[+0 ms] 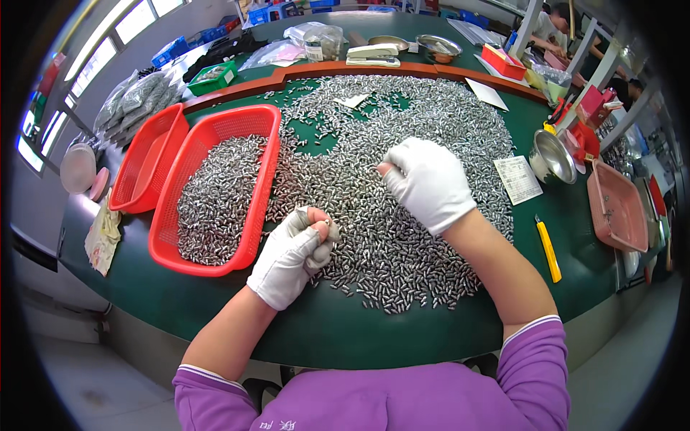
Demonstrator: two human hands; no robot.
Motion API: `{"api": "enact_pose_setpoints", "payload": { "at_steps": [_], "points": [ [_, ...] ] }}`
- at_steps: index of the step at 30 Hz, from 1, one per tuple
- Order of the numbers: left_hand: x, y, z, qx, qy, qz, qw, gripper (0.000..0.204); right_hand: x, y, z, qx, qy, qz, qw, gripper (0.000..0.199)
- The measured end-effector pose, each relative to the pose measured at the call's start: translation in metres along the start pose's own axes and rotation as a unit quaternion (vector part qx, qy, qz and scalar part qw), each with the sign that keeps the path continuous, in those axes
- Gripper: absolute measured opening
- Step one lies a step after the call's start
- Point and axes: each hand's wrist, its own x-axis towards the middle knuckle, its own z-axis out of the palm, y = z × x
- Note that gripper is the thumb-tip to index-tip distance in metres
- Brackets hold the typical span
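Note:
A wide spread of small shiny metal pins [388, 266] covers the middle of the green table. My left hand [293, 251], in a white glove with bare thumb and fingertip, is pinched closed over the near left part of the spread. A tiny metal piece seems to show at its fingertips, too small to name surely. My right hand [425, 179], gloved in white with the thumb tip bare, is over the right middle of the spread, fingers curled downward; what they hold is hidden. Left of my left hand stands a red perforated basket [162, 215], partly filled with like pieces.
Another red basket [126, 179] stands farther left. At right lie a paper slip [519, 179], a yellow cutter knife [548, 248], a steel bowl [553, 156] and a pink tray [611, 205]. A wooden ledge [316, 70] borders the far side. A person [552, 29] sits at the far right.

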Motion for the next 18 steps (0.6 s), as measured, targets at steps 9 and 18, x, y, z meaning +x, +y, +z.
{"api": "enact_pose_setpoints", "payload": {
  "at_steps": [9, 18],
  "points": [
    [0.006, 0.003, -0.01, -0.035, -0.045, 0.024, 0.998, 0.014, -0.022, 0.063, -0.084, -0.139, 0.16, 0.072, 0.975, 0.05],
    [-0.016, 0.01, 0.01, 0.243, 0.066, 0.119, 0.96, 0.011, -0.175, 0.113, -0.127, -0.189, -0.095, 0.413, 0.886, 0.049]
  ]
}}
